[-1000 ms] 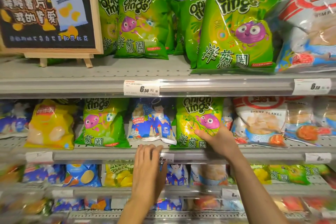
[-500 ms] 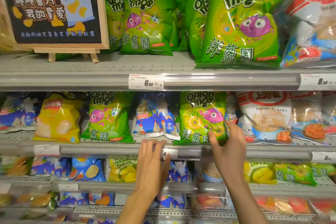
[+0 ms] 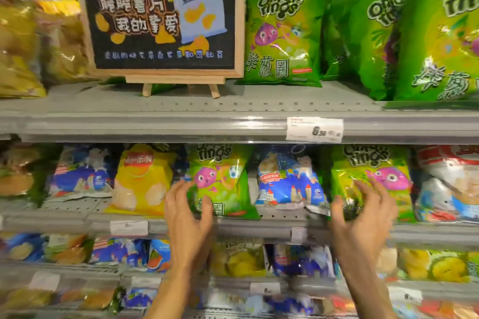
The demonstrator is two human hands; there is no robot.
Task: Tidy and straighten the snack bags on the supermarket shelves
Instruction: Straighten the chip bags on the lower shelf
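We judge the tidying unfinished: our left hand [image 3: 188, 217] and right hand [image 3: 363, 217] hover with grip apart, holding nothing, before the middle shelf [image 3: 259, 228], where the blue bag [image 3: 287, 179] leans crooked between onion-ring bags [image 3: 220, 179].

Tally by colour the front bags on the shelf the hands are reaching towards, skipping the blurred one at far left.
Green onion rings bags: 2
Blue bags: 2
Yellow bag: 1
White and red bag: 1
Total: 6
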